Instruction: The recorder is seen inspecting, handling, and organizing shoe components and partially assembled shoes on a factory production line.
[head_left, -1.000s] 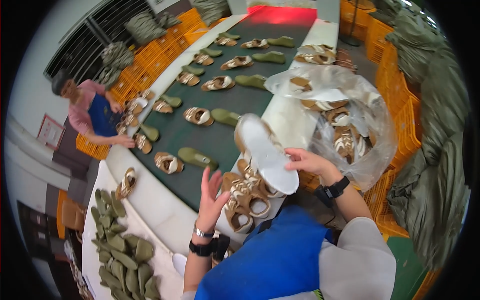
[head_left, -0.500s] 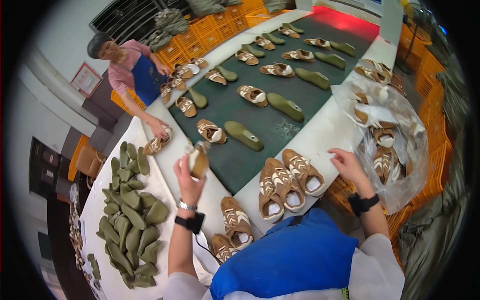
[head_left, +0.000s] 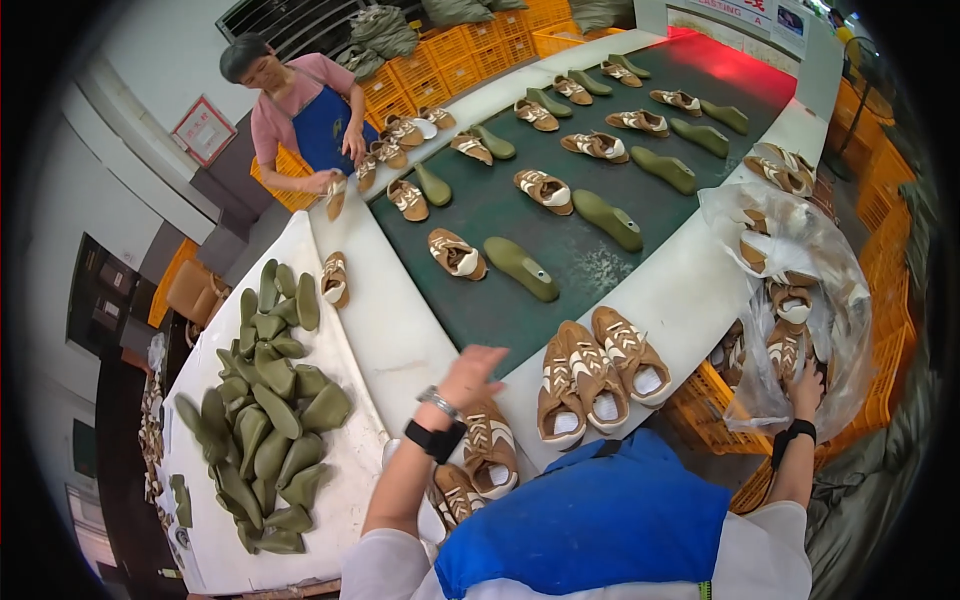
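My left hand (head_left: 472, 380) is empty, its fingers stretched out above a brown shoe with white stripes (head_left: 488, 445). A second such shoe (head_left: 457, 492) lies beside it, partly hidden by my wrist and apron. On the right, my right hand (head_left: 806, 388) reaches into a clear plastic bag (head_left: 848, 300). Its fingers are apart and touch the near end of a brown-and-white shoe (head_left: 786, 345) there. Several more shoes fill the bag. Between my hands, three brown striped shoes (head_left: 600, 385) stand side by side on the white ledge (head_left: 690, 265).
A green belt (head_left: 420, 290) carries rows of shoes and green shoe lasts (head_left: 521, 268). More lasts (head_left: 270, 410) are heaped on the white table at left. One shoe (head_left: 335, 279) lies on the left ledge. Across it, a co-worker in a blue apron (head_left: 325, 130) holds a shoe. Orange crates (head_left: 880, 340) stand at right.
The shoe has left my left hand, which came back toward me. My right hand moved right into the bag. The co-worker's hand drew back with a shoe; another lies on the left ledge.
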